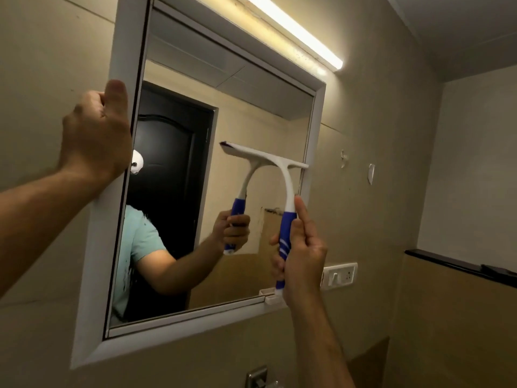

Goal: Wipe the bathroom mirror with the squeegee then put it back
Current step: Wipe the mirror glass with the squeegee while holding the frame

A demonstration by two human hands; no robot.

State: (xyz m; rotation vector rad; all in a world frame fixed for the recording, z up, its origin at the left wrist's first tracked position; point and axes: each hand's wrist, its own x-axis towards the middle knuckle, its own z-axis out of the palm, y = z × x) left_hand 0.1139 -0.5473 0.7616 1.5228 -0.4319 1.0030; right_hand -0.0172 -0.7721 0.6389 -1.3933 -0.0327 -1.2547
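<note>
A white-framed bathroom mirror [251,113] hangs on the beige wall. The squeegee [286,191] has a white head and a blue and white handle. Its blade lies against the glass at the right side, about mid-height, reaching to the right frame. My right hand [302,256] grips the blue handle, index finger stretched up along it. My left hand [95,135] clasps the left edge of the mirror frame, thumb on the front. The glass reflects my arm, the squeegee and a dark door.
A lit tube lamp [293,32] runs above the mirror. A white switch plate [340,275] sits right of the lower frame corner. Small wall hooks [370,173] are on the wall to the right. A dark ledge [461,266] juts out at far right. A metal fitting [257,376] is below.
</note>
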